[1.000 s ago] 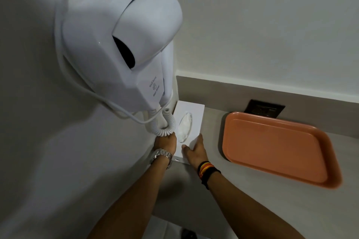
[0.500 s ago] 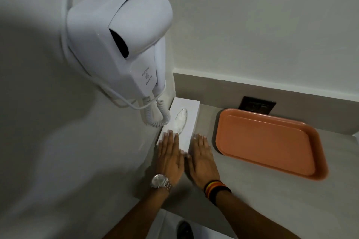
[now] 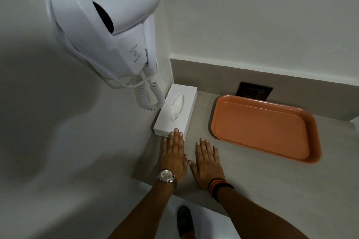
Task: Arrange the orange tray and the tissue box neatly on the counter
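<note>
The white tissue box (image 3: 175, 111) lies on the grey counter (image 3: 252, 176) against the left wall, its long side running toward the back wall, a tissue showing in its oval slot. The orange tray (image 3: 266, 127) lies flat and empty to its right, apart from it. My left hand (image 3: 173, 156) is flat, palm down, with its fingertips over the box's near end. Just right of it, my right hand (image 3: 207, 163) lies flat on the bare counter, touching neither box nor tray. Both hands hold nothing.
A white wall-hung hair dryer (image 3: 108, 25) with a coiled cord (image 3: 149, 97) hangs over the box's far left side. A dark wall socket (image 3: 253, 91) sits behind the tray. The counter's front edge runs just behind my wrists; a shoe (image 3: 185, 221) shows on the floor below.
Both hands let go of the box's near end, flattened out and slid back toward me. The right hand has come fully off the box. Box and tray have stayed put.
</note>
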{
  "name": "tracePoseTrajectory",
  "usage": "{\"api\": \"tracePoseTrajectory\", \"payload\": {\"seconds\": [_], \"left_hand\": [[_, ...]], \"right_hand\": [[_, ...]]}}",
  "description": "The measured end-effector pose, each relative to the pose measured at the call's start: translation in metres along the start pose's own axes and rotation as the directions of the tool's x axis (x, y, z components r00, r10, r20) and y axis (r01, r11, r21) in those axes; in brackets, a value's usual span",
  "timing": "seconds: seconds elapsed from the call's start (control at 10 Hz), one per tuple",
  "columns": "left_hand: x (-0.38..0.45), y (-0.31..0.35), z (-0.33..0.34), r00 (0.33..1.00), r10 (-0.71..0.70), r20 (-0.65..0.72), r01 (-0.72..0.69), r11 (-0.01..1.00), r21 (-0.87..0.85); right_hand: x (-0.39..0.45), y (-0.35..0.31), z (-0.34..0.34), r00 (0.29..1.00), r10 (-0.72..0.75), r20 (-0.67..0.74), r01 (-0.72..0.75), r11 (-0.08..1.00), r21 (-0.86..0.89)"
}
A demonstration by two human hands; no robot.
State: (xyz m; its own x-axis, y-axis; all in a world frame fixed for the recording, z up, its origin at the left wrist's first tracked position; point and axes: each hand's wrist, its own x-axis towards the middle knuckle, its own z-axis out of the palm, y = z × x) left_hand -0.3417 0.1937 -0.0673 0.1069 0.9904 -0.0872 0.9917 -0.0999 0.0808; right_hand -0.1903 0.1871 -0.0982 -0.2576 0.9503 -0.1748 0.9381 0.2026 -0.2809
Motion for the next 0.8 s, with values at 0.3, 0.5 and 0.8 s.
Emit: {"api": "tracePoseTrajectory", "payload": {"seconds": [0.3,0.5,0.8], "left_hand": [[0.030,-0.009,-0.011,1.000,-0.007,0.029,0.007,1.000,0.028],[0.033,-0.011,-0.005,0.999,-0.005,0.051,0.002,0.999,0.045],[0.029,0.001,-0.016,1.000,0.007,-0.009,-0.007,0.998,-0.060]], "right_hand": [[0.000,0.000,-0.001,1.000,0.007,-0.007,-0.007,1.000,-0.003],[-0.001,-0.001,-0.003,1.000,-0.001,-0.016,0.001,1.000,-0.010],[-0.002,-0.003,-0.017,0.999,0.010,0.046,-0.015,0.993,0.117]]}}
